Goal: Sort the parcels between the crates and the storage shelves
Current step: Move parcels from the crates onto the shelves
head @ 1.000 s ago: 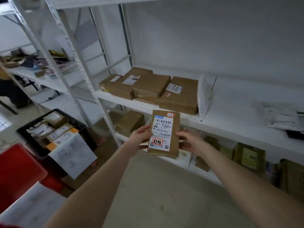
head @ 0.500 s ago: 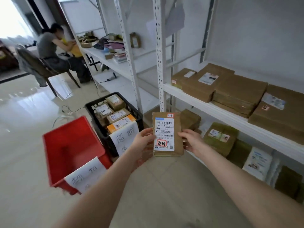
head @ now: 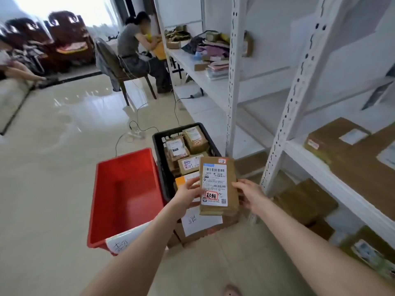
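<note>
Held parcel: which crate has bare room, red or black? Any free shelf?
Red crate, left of held parcel: floor bare. Shelf board between white uprights: bare. Crowded: black crate, packed with parcels; right shelf, covered by brown boxes.

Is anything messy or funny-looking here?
A bit. The parcels in the black crate lie jumbled at different angles, and loose cables trail across the floor. The held parcel looks undamaged.

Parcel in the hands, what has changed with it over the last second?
The parcel, held upright between the left hand and right hand, swung away from the shelf toward the black crate, beside the red crate. Both hands kept their grip; nothing was let go.
</note>
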Available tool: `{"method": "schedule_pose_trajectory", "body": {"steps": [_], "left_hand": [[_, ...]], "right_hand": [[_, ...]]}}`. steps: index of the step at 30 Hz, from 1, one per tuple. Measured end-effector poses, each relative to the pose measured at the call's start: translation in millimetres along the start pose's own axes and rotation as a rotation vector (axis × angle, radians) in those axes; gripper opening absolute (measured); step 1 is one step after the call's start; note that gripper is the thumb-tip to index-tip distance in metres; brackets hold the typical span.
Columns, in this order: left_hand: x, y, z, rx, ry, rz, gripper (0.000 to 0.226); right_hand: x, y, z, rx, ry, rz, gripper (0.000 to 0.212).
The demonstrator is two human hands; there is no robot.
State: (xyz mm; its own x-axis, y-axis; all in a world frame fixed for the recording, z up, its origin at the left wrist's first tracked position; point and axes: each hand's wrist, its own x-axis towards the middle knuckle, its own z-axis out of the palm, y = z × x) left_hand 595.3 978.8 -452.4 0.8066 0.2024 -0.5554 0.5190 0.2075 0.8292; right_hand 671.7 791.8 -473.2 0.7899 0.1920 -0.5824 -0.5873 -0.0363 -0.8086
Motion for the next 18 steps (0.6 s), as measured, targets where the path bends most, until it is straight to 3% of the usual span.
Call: {"method": "schedule_pose_trajectory", "body": {"steps": [5,10,18], "left_hand": [[50,19,-31,-0.054,0.102,0.021,0.060],[80,32,-92,-0.123,0.227,0.051,0.062],[119,26,-238,-0.155,0.477,0.005,0.035]], "right_hand": [[66,-28,45,-0.036,-0.092,0.031,0.029],[106,-37,117,-0.073,-0.179,0.054,0.018],[154,-21,280,-0.229,-0.306,0.023,0.035]]}}
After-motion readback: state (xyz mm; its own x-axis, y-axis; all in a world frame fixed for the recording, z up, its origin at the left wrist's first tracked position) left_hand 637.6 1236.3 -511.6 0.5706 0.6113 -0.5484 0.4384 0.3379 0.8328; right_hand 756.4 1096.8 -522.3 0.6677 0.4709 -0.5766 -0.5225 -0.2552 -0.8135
